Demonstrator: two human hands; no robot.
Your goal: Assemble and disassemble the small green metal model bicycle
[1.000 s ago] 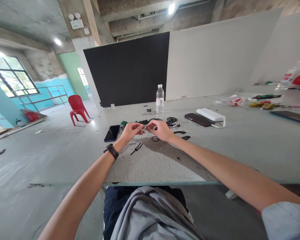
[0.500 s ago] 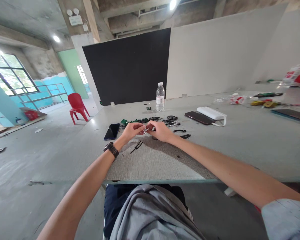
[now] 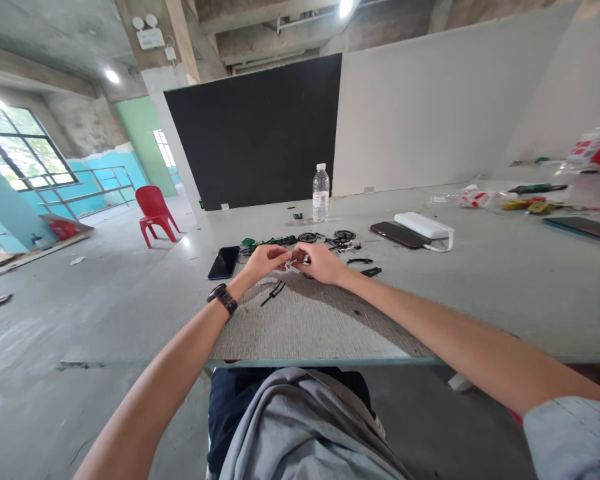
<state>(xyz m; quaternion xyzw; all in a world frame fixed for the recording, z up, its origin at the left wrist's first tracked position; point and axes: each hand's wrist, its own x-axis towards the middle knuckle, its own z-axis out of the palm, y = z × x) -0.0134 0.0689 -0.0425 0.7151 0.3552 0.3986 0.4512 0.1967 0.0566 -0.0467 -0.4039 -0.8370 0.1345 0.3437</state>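
Note:
My left hand and my right hand meet fingertip to fingertip above the table. Pinched between them is a small silvery part, partly hidden by the fingers; its exact kind is too small to make out. Both hands are closed on it. Just beyond them lie green and black model pieces, with two small black spoked wheels, one of them the right-hand wheel. A thin black forked piece rests on the table nearer to me. Right of my right hand are a curved black piece and a flat black piece.
A phone lies left of my hands. A clear water bottle stands behind the pieces. To the right are a dark phone and a white power bank with a cable loop. The table's front edge runs before my lap.
The silvery part has shifted and turned slightly between my fingertips. Both hands keep nearly the same place, and the pieces on the table lie as before.

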